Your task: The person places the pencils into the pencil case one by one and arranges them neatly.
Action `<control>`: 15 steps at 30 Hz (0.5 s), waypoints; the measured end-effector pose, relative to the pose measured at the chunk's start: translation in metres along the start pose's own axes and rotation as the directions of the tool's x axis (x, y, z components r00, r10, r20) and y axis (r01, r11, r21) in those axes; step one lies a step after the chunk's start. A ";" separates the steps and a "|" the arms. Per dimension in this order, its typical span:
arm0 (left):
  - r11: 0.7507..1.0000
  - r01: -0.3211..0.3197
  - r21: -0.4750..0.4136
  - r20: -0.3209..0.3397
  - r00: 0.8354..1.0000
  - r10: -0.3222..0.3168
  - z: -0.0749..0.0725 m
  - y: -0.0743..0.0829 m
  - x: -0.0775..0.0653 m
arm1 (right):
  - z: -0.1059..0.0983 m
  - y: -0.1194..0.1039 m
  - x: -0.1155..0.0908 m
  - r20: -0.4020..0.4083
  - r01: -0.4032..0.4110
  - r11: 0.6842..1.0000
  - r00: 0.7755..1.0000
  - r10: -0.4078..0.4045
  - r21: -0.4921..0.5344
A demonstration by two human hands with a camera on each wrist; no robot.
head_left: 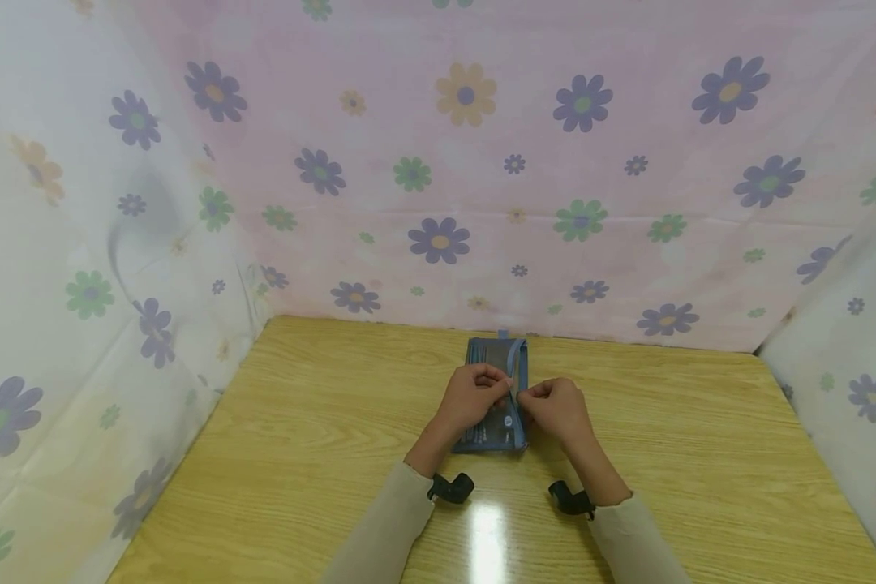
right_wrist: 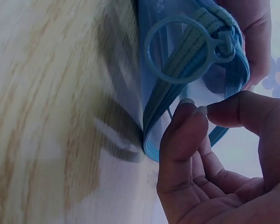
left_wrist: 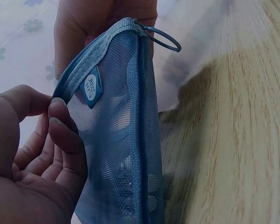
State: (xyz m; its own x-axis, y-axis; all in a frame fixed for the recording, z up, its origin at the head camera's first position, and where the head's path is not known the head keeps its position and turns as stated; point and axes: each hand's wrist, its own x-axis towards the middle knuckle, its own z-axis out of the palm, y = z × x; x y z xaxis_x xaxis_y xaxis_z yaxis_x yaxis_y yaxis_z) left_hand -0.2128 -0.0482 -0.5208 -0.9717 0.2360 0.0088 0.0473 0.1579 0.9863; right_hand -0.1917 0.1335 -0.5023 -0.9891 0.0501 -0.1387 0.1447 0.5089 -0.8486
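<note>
A blue mesh zip pouch (head_left: pixel 491 422) stands on edge in the wrist views, its mouth parted. My left hand (head_left: pixel 474 396) pinches one zipper-taped lip (left_wrist: pixel 77 77) between thumb and fingers, near a small printed tag (left_wrist: pixel 91 87). Across from it, my right hand (head_left: pixel 558 405) has bent fingers, and its fingertips (right_wrist: pixel 189 123) meet at the mouth. Whether anything is between those fingertips is hidden. A ring zipper pull (right_wrist: pixel 157 37) hangs at one end of the zipper. Slender items show faintly through the mesh; their kind cannot be made out.
The pouch is near the back of a wood-grain table (head_left: pixel 321 405). Flower-printed cloth (head_left: pixel 380 195) rises behind and at both sides. Dark wrist cameras (head_left: pixel 454 488) are strapped at both wrists, beside pale sleeves (head_left: pixel 390 523). A bright reflection falls on the tabletop between the forearms.
</note>
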 end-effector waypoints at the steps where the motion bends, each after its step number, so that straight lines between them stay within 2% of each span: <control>1: 1.000 0.000 0.003 -0.001 1.000 0.000 0.000 0.000 0.000 | 0.000 0.000 0.000 -0.002 0.001 1.000 1.000 -0.001 0.000; 9: 1.000 0.008 -0.006 -0.002 1.000 -0.008 0.000 0.002 0.000 | -0.001 0.003 0.001 -0.009 0.034 0.999 0.999 -0.034 0.001; 15: 1.000 0.009 0.004 0.013 1.000 -0.009 -0.002 0.001 0.001 | -0.003 0.003 0.001 -0.026 0.054 0.998 0.998 -0.055 -0.042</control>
State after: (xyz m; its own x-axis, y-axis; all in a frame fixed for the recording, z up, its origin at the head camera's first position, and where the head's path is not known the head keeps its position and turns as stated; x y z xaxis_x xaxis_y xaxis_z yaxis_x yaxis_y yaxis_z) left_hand -0.2137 -0.0498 -0.5197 -0.9690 0.2469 -0.0026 0.0392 0.1641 0.9857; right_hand -0.1924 0.1378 -0.5029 -0.9959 0.0445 -0.0783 0.0899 0.5465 -0.8326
